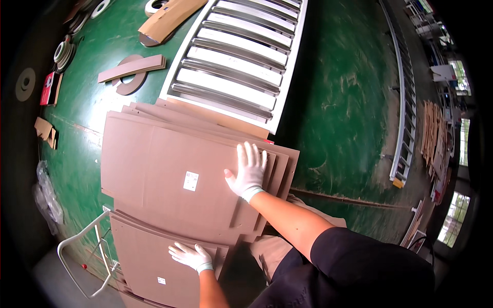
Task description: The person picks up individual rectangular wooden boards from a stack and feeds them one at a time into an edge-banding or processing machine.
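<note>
Pressing evenly helps imo: my white-gloved right hand (247, 172) on the far brown cardboard stack (159, 172), white-gloved left hand (191, 256) on the near brown cardboard stack (144, 256), fingers spread, gripping nothing.

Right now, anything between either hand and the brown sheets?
Nothing visible beyond the gloves. The gloved right hand lies spread over the upper stack of brown sheets, the gloved left hand over the lower stack.

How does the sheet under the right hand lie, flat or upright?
Flat: the brown sheet shows its broad face and white label, the right hand spread on it.
</note>
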Demonstrator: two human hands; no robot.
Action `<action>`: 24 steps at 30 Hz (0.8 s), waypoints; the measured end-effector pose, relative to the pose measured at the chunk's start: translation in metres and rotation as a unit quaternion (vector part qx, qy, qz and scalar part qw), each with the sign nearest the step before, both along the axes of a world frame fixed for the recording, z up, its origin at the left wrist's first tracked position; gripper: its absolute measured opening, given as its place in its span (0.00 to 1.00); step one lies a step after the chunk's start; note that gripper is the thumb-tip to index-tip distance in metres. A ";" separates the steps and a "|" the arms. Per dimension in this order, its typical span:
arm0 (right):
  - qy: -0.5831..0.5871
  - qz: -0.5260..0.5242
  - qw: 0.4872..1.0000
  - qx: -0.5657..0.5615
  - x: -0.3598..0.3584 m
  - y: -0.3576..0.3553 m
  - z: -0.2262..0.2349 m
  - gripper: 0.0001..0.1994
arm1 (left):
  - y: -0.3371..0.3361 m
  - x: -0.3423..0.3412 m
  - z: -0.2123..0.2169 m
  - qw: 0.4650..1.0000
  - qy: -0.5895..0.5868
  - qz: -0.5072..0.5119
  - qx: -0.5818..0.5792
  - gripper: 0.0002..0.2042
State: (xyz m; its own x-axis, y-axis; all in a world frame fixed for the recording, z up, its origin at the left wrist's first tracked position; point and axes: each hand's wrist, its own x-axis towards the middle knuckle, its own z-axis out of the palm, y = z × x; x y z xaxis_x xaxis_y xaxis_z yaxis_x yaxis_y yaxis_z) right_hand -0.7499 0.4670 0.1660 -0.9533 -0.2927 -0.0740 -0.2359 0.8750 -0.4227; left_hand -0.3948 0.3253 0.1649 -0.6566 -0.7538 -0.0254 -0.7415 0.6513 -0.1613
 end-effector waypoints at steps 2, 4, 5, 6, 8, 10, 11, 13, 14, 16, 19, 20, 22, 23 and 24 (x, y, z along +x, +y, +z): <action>0.011 0.006 1.000 -0.004 -0.012 -0.002 0.000 0.44 | 0.001 -0.015 0.004 1.000 0.009 0.006 0.003 0.41; 0.017 -0.001 1.000 0.003 -0.023 -0.001 -0.001 0.44 | 0.005 -0.032 0.008 1.000 0.017 0.010 0.008 0.41; 0.026 -0.002 1.000 0.001 -0.029 -0.001 -0.002 0.44 | 0.007 -0.041 0.010 0.999 0.027 0.017 0.017 0.42; 0.028 0.002 1.000 0.000 -0.035 -0.001 -0.003 0.44 | 0.008 -0.050 0.013 0.999 0.036 0.022 0.027 0.43; 0.046 -0.003 0.999 -0.001 -0.046 0.001 -0.007 0.44 | 0.011 -0.062 0.013 0.998 0.036 0.037 0.035 0.43; 0.055 -0.004 0.998 0.003 -0.053 0.002 -0.009 0.43 | 0.010 -0.066 0.010 0.999 0.029 0.014 0.016 0.40; 0.059 -0.009 0.998 0.004 -0.057 0.003 -0.010 0.43 | 0.010 -0.069 0.008 0.999 0.034 0.010 0.025 0.40; 0.065 -0.013 0.998 -0.001 -0.072 0.006 -0.010 0.42 | 0.013 -0.086 0.012 0.998 0.042 0.008 0.036 0.41; 0.071 -0.011 0.997 -0.001 -0.080 0.006 -0.009 0.42 | 0.016 -0.098 0.018 0.998 0.045 0.009 0.040 0.42; 0.072 -0.008 0.997 0.001 -0.090 0.008 -0.012 0.42 | 0.017 -0.109 0.020 0.998 0.048 0.001 0.045 0.41; 0.085 -0.014 0.996 -0.024 -0.108 0.012 -0.014 0.41 | 0.020 -0.128 0.016 0.997 0.062 -0.005 0.054 0.41; 0.085 -0.016 0.996 -0.024 -0.117 0.014 -0.015 0.41 | 0.022 -0.135 0.015 0.996 0.072 -0.002 0.057 0.40; 0.098 -0.019 0.993 -0.062 -0.135 0.018 -0.013 0.39 | 0.026 -0.156 0.023 0.995 0.073 0.001 0.064 0.40; 0.101 -0.022 0.992 -0.069 -0.142 0.019 -0.013 0.39 | 0.028 -0.167 0.028 0.995 0.077 0.006 0.071 0.40; 0.103 -0.021 0.992 -0.071 -0.151 0.019 -0.015 0.39 | 0.030 -0.183 0.035 0.994 0.077 0.014 0.073 0.39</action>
State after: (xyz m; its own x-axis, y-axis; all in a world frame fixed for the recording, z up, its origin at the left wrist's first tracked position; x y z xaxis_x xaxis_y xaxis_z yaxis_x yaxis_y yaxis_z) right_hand -0.9006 0.4857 0.1514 -0.9558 -0.2452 0.1623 -0.2937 0.8217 -0.4885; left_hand -0.5778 0.3558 0.2003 -0.6405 -0.7671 -0.0365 -0.7678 0.6386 0.0507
